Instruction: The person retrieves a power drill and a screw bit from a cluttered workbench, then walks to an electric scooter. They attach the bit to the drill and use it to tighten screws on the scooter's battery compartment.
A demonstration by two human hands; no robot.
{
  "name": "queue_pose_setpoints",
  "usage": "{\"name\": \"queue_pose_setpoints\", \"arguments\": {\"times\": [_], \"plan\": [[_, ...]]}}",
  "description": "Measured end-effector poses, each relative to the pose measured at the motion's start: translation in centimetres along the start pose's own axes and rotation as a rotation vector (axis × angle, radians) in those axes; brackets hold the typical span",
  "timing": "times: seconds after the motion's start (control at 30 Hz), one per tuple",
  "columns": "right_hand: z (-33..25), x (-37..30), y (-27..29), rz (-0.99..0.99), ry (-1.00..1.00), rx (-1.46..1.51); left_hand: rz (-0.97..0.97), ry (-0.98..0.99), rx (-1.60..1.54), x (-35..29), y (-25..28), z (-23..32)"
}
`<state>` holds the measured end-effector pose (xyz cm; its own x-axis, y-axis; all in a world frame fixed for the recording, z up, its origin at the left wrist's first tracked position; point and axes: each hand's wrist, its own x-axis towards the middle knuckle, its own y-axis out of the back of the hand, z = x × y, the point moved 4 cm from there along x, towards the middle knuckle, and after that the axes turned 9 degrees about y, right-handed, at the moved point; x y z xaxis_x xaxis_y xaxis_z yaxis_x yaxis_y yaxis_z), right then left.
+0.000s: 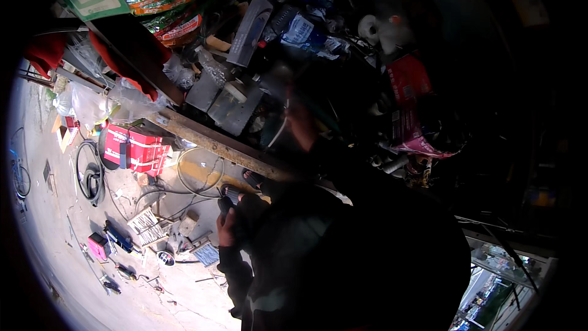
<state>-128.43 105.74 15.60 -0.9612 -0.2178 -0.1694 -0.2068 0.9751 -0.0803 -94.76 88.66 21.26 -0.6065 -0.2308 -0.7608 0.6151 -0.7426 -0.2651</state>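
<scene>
The white cord [277, 133] looks smooth plastic, the blue packet [298, 29] glossy film, the red carton [116, 143] cardboard.

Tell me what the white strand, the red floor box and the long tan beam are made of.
White strand by the right hand: perhaps smooth plastic, evenly thin; cord is possible.
Red box: likely printed cardboard, given flat panels and straight edges.
Tan beam: wood or painted metal; its mottled, dull face leaves that open.

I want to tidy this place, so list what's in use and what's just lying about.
Apparently in use:
- thin white cord, at the right hand
- dark object, at the left hand; too dark to identify

Apparently lying about:
- red carton
- coiled black hose
- blue-and-white packet
</scene>
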Motion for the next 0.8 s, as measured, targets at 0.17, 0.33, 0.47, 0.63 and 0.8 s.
{"name": "queue_pose_setpoints", "arguments": {"times": [0.17, 0.33, 0.47, 0.63, 0.8], "plan": [[6.8, 0.5, 4.5, -0.025, -0.202, -0.27, 0.055, -0.057, 0.258, 2.2, -1.2, 1.6], [11.3, -0.1, 8.7, -0.256, 0.415, -1.065, 0.249, -0.327, 1.135, 6.1, -6.7, 5.8], [14.7, 1.9, 15.0, 0.007, 0.473, -0.986, 0.162, -0.543, 1.53, 12.0, -12.5, 4.6], [9.2, 8.4, 13.5, 0.135, 0.207, -1.065, 0.017, -0.555, 1.632, 20.2, -17.3, -0.1], [14.0, 14.0, 13.7, 0.04, 0.176, -1.41, -0.075, -0.444, 1.681, 25.0, -20.2, -1.0]]}}
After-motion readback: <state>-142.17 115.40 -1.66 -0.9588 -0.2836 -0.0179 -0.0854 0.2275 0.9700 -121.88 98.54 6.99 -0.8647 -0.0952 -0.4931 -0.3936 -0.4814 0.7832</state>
